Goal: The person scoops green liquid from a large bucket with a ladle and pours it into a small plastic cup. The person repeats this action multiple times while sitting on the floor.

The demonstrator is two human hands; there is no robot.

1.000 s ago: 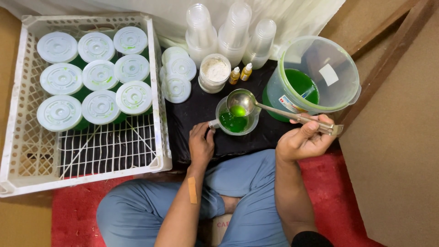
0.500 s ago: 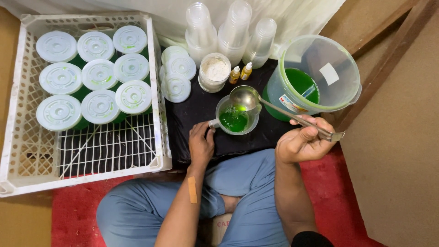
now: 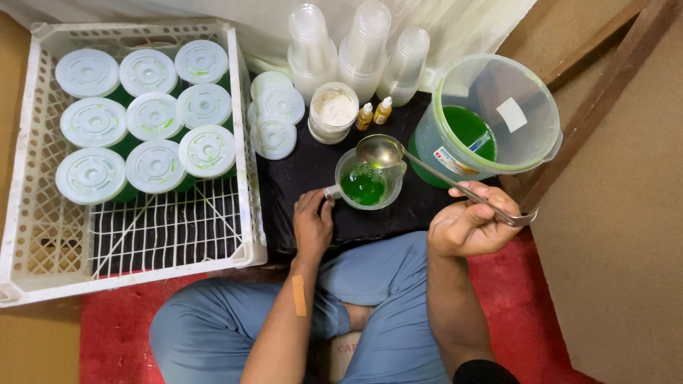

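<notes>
While the left hand pinches the clear jug (half full of green liquid) by its handle, the right hand clasps a steel ladle over its rim.

Bare black mat left of the jug allows passage. The crate wall blocks the left; the bucket blocks the right; stacked cups and small bottles obstruct the far side.

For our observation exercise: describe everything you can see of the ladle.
The ladle looks like shiny metal, with a round bowl and a long thin handle. The bowl, which looks empty, sits over the rim of the jug of green liquid. The handle slants down to the right hand, whose fingers grip its end.
</notes>
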